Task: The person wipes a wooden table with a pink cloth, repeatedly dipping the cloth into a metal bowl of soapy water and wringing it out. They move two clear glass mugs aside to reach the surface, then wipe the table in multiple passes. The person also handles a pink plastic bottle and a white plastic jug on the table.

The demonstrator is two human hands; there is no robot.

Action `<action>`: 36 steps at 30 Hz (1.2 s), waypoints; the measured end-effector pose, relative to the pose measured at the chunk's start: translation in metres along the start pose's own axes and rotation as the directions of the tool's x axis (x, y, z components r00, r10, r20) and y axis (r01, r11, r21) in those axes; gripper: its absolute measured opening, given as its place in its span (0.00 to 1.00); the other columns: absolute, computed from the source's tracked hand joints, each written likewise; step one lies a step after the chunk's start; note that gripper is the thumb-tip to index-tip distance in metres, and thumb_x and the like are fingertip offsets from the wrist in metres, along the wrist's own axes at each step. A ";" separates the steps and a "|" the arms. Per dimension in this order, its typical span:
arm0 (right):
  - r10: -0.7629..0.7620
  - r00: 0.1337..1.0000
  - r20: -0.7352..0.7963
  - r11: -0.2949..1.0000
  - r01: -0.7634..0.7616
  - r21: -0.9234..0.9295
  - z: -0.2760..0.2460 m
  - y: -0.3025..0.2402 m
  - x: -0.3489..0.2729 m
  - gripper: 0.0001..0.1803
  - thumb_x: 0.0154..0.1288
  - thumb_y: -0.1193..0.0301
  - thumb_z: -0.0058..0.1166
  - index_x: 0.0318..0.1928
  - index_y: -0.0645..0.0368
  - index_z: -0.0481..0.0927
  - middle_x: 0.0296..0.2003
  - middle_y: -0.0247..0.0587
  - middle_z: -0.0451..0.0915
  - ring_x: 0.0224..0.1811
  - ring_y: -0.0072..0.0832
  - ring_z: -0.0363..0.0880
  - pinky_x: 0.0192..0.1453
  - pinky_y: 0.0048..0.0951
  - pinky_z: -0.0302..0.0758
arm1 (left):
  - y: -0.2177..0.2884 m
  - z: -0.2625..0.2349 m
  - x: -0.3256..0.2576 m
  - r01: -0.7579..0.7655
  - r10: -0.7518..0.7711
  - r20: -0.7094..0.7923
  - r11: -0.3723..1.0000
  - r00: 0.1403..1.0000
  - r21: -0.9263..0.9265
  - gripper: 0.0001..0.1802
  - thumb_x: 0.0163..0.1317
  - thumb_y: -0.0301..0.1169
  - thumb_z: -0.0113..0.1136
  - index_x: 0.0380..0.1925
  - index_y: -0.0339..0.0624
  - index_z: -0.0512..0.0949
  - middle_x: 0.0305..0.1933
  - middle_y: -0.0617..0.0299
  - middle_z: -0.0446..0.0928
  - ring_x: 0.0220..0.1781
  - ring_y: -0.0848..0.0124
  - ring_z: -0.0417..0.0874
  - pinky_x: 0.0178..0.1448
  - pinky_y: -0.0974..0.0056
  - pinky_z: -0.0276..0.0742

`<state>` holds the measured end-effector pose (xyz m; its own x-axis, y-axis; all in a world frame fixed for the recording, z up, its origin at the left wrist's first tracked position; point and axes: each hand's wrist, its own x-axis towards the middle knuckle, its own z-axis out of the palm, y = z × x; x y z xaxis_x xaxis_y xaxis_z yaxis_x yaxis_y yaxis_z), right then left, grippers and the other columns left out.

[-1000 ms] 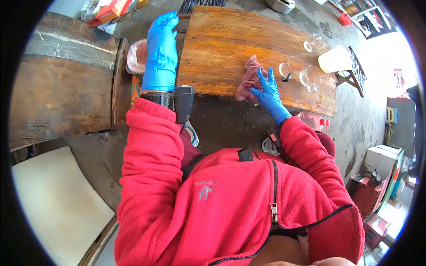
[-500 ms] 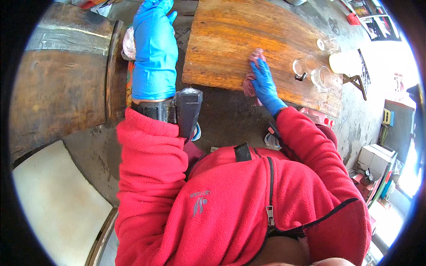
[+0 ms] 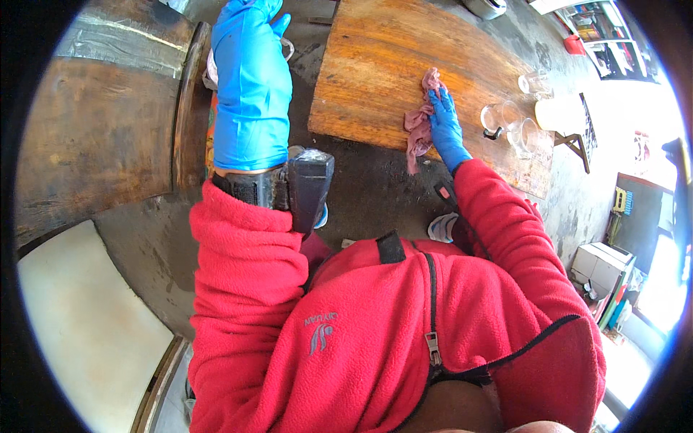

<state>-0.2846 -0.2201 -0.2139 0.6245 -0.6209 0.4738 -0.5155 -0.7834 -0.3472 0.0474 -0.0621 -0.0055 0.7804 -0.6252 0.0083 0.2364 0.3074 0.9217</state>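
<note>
Under my right hand [image 3: 447, 130], gloved in blue, a dusty-pink cloth [image 3: 419, 123] lies bunched at the near edge of the wooden table [image 3: 375, 65]. The fingers press it against the top, and one end hangs over the edge. My left hand [image 3: 251, 86], also in a blue glove, is raised at the upper left, away from the table. Its thumb stands apart, the fingertips run to the picture's edge, and I see nothing in it. A black device [image 3: 310, 184] is strapped to that wrist.
Clear glass pitchers [image 3: 498, 119] and a glass mug [image 3: 534, 83] stand at the table's right end. Beside it is a folding stool [image 3: 574, 137]. A dark wooden bench-like top [image 3: 108, 130] and a pale board [image 3: 86, 325] lie to the left.
My right hand and the cloth have shifted slightly right along the table edge, and more of the cloth now hangs down. My left hand stays nearly in place.
</note>
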 end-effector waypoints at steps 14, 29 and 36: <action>-0.422 0.887 0.187 0.881 0.353 0.315 0.011 -0.091 0.007 0.33 0.59 0.74 0.60 0.66 0.59 0.68 0.66 0.50 0.67 0.68 0.45 0.66 0.73 0.41 0.63 | -0.012 0.031 -0.005 0.016 -0.012 0.096 0.999 0.995 -0.046 0.15 0.67 0.28 0.56 0.53 0.39 0.79 0.56 0.55 0.79 0.57 0.64 0.80 0.60 0.58 0.78; 0.297 0.735 0.609 0.234 -0.674 0.700 -0.011 -0.085 -0.036 0.26 0.76 0.58 0.47 0.68 0.55 0.67 0.57 0.33 0.72 0.49 0.17 0.71 0.51 0.21 0.70 | -0.002 0.047 -0.016 -0.035 0.036 0.180 0.999 0.983 -0.009 0.16 0.68 0.29 0.55 0.55 0.40 0.78 0.57 0.55 0.78 0.57 0.64 0.79 0.63 0.60 0.76; 0.392 0.797 0.460 0.298 -0.583 0.756 -0.090 -0.046 -0.045 0.22 0.76 0.61 0.45 0.62 0.60 0.73 0.61 0.37 0.72 0.64 0.27 0.66 0.71 0.29 0.57 | -0.011 0.051 -0.008 0.053 -0.049 0.192 0.998 0.980 -0.014 0.17 0.69 0.30 0.55 0.56 0.43 0.77 0.58 0.55 0.77 0.60 0.65 0.77 0.63 0.60 0.75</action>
<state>-0.3417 -0.1533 -0.1464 0.5653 -0.8145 -0.1304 -0.0736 0.1077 -0.9915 0.0086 -0.0970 0.0045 0.6422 -0.7657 0.0369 0.2860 0.2840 0.9152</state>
